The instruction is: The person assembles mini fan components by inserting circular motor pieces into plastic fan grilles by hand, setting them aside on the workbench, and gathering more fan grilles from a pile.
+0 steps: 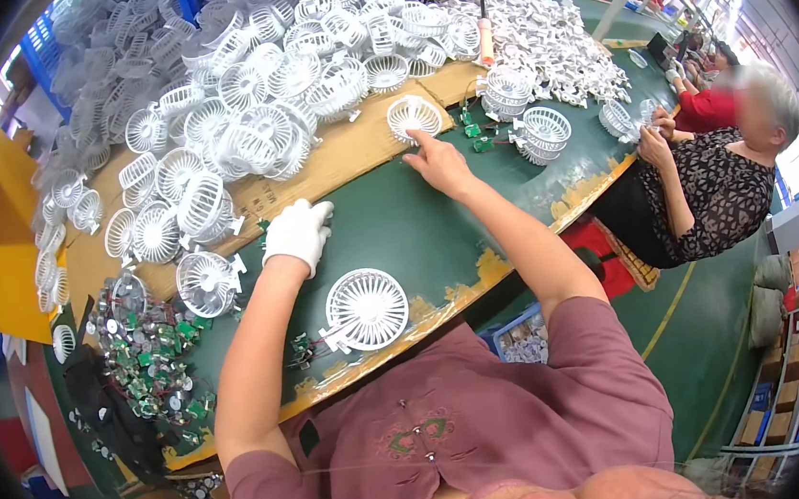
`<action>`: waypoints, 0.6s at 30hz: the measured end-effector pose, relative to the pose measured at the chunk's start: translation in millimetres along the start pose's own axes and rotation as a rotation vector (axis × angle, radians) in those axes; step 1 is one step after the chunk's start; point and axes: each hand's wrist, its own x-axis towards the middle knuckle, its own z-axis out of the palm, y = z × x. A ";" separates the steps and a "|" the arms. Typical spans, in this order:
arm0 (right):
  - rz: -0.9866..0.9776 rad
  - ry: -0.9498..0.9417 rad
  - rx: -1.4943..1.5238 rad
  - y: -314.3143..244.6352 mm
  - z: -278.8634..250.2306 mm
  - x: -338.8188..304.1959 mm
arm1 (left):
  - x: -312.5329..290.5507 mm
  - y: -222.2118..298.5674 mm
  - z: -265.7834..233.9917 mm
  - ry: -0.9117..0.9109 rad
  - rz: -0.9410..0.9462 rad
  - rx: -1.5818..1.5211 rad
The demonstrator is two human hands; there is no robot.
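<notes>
A white round fan cover (413,113) lies at the edge of a flat cardboard sheet (352,153), its slatted bowl facing up. The right hand (440,169) reaches to it, index finger at the near rim and thumb apart; that grip is loose and not wrapped round anything, perhaps because a fingertip is enough to steady so light a thing. The left hand (298,235), in a white glove (the right is bare), hovers over the green surface (397,221) with fingers half curled; whether its grip has hold of anything, I cannot tell.

Nearer the body, another fan cover (367,308) lies with wired circuit boards (301,349) beside it, probably set there for easy reach. To the left is a pile of green boards (155,355). Beyond the hands rises a heap of covers (250,91), with the cardboard seemingly there to protect them. On the right stand stacked covers (542,135), near a mound of small white parts (548,47); further right sits a co-worker (720,185).
</notes>
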 end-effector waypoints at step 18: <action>-0.412 -0.534 0.484 -98.4 -95.6 -92.7 | -74.1 6.7 -121.6 1.051 0.030 -1.261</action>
